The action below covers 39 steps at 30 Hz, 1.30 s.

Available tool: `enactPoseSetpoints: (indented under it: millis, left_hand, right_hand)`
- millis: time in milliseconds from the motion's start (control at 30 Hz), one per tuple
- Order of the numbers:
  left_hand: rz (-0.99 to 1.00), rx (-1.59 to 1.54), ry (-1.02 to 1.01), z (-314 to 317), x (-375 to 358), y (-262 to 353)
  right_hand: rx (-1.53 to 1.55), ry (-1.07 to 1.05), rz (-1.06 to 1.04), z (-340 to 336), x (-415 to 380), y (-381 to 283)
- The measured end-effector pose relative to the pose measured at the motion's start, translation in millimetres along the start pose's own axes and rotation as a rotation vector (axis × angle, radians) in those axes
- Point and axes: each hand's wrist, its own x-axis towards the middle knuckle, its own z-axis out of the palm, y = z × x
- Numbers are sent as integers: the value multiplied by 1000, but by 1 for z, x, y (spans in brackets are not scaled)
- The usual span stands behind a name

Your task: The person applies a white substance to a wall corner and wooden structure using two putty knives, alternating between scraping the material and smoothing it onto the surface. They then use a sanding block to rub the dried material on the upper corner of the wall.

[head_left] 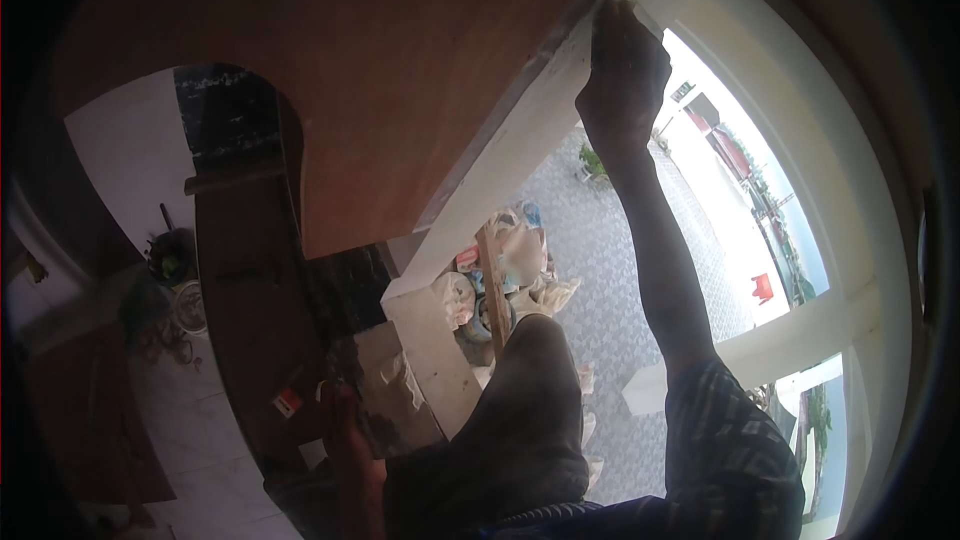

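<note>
My right hand [625, 75] is raised high with its fingers closed, up against the top of the pale wall edge [545, 105] beside a large brown wood panel [400, 70]. Whatever its fingers hold there, if anything, is hidden. Low down, my left hand [352, 435] is in shadow above a dark brown surface [235, 290]. Its fingers look curled, with a small yellow bit at their tips; the thing in them is too dark to name. A small red and white box [288, 402] lies just left of that hand.
My bent knee [540, 370] rises beside a pale ledge [430, 340]. Below are a wooden strip [492, 285], several plastic bags [545, 295] and a patterned tile floor [590, 230]. A white bucket [190, 308] stands at left. A pale frame [800, 325] borders the right openings.
</note>
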Motion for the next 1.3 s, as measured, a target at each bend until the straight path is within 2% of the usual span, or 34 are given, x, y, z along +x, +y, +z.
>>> enactPoseSetpoints:
  millis: [67,133,200,267,367,467,567,633,800,867,1067,1100,1300]
  left_hand:
    - [-5,-14,3,4,-1,3]
    - [-14,-48,35,8,-1,4]
    - [-1,-53,-22,10,0,5]
    - [5,-46,-43,8,0,4]
    - [-3,-20,-27,5,1,2]
    - [-13,1,-20,1,2,1]
    - [-2,13,-34,-4,3,-1]
    - [-1,10,-53,-4,2,1]
    - [14,13,-20,0,1,3]
    - [13,5,-4,0,1,4]
    - [10,15,-3,-3,3,4]
    - [10,19,7,-1,2,6]
    - [-5,43,7,-1,3,7]
  right_hand:
    - [52,56,-17,6,-6,0]
    - [53,-111,81,-7,0,-13]
    - [74,-126,96,-7,-4,-16]
    - [117,11,26,8,-20,-11]
    - [168,93,-19,11,-29,-17]
    - [159,54,19,12,-37,-25]
    - [30,-184,122,-3,-38,-46]
    - [64,-110,98,3,-48,-50]
    - [54,-171,154,6,-66,-62]
    - [97,-91,118,16,-81,-64]
    - [279,-55,95,22,-105,-77]
    - [295,10,89,29,-110,-80]
    - [275,67,94,38,-129,-96]
